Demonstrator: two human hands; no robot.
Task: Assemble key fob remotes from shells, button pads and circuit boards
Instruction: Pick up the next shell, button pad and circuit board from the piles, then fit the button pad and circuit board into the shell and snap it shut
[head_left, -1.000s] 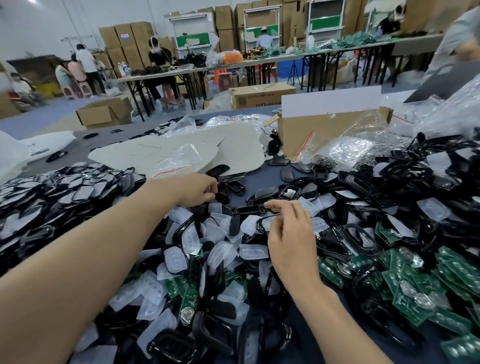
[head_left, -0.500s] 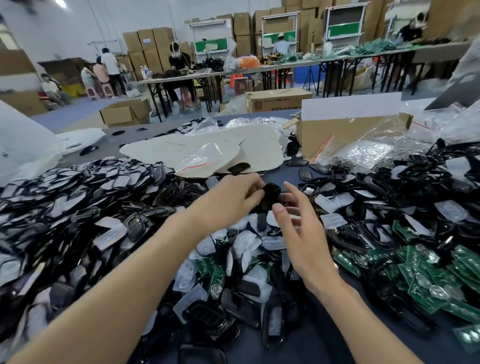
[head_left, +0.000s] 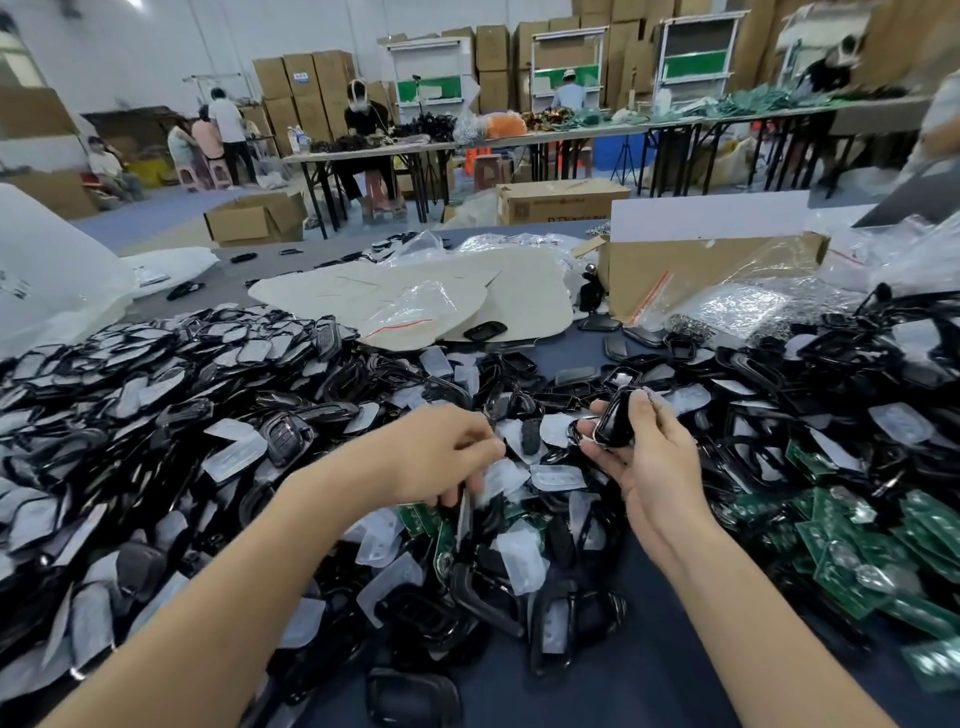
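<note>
While right hand (head_left: 649, 470) grips glossy shell (head_left: 615, 422), left hand (head_left: 434, 457) pinches translucent pad (head_left: 466, 506)

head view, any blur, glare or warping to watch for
Head view: wide-angle bowing bends the far table and the frame edges; motion smear at the top right corner and on the left hand; the right hand and its shell are fairly sharp; white glints on the shell and the bag.
</note>
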